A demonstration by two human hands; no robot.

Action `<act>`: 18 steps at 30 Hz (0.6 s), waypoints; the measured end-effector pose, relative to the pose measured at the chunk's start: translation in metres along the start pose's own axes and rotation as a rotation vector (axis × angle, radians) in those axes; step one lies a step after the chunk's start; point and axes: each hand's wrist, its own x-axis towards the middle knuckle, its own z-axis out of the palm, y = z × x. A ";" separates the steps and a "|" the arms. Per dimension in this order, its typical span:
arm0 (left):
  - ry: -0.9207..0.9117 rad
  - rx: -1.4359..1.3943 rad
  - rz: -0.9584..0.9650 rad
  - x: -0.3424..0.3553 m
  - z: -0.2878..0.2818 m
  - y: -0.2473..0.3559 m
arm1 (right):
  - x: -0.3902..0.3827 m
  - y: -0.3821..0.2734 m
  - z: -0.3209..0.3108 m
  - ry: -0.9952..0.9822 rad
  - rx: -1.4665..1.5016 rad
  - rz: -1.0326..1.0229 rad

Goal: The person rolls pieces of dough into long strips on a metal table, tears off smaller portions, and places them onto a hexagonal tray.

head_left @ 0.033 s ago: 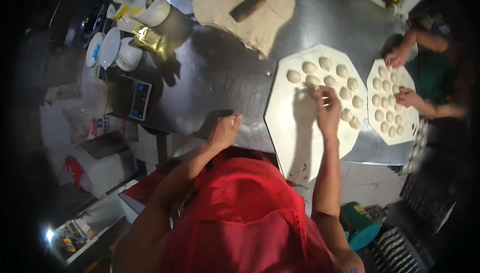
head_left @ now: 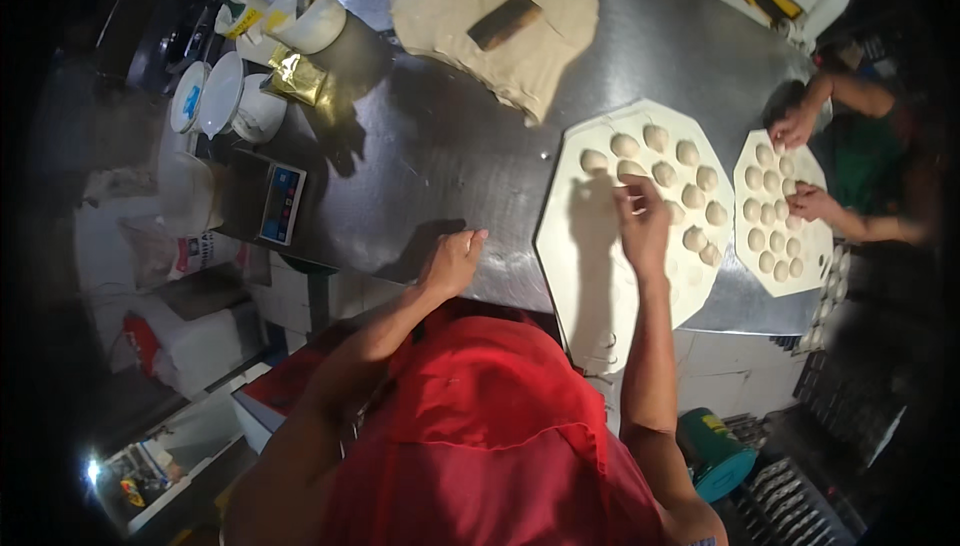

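Observation:
A cream many-sided board (head_left: 575,286) lies across the table's near edge, with rows of round dough balls (head_left: 693,196) on its far and right parts. Over it, my right hand (head_left: 643,226) is closed, its fingers curled and the tips at the near side of one dough ball (head_left: 628,170). What the fingers hold, if anything, is hidden. My left hand (head_left: 452,264) rests on the metal table's near edge, left of the board, with its fingers folded and nothing visible in them. Farther off lies a large slab of dough (head_left: 440,8) with a dark-bladed scraper (head_left: 505,21) on it.
At right, a co-worker's hands (head_left: 815,203) work over a smaller board (head_left: 785,279) of dough balls. A scale (head_left: 282,204), white tubs (head_left: 260,111) and a gold packet (head_left: 297,76) stand on the left of the steel table (head_left: 400,176). A green bin (head_left: 720,461) is below right.
My right hand has shifted slightly left and nearer over the board, and a dough ball beside it now shows. The whole view has shifted a little. My left hand stays put.

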 end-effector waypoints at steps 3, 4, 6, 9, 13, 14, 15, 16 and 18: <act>0.020 -0.099 0.020 0.042 -0.044 -0.036 | 0.006 -0.054 0.083 -0.156 0.035 -0.027; 0.077 -0.173 0.046 0.063 -0.064 -0.049 | 0.014 -0.065 0.110 -0.207 0.032 -0.056; 0.133 -0.209 0.026 0.090 -0.102 -0.070 | 0.038 -0.087 0.145 -0.306 0.026 0.089; 0.201 -0.213 0.006 0.136 -0.159 -0.089 | 0.103 -0.097 0.184 -0.299 0.174 0.054; 0.249 -0.265 -0.056 0.203 -0.205 -0.102 | 0.204 -0.084 0.227 -0.035 0.391 0.102; 0.295 -0.321 0.018 0.222 -0.211 -0.105 | 0.226 -0.074 0.237 0.048 0.400 0.061; 0.289 -0.322 0.008 0.238 -0.215 -0.108 | 0.245 -0.065 0.246 0.124 0.381 0.075; 0.331 -0.335 0.041 0.255 -0.217 -0.108 | 0.259 -0.055 0.249 0.227 0.269 0.114; 0.365 -0.354 0.032 0.283 -0.210 -0.116 | 0.272 -0.056 0.269 0.269 0.325 0.283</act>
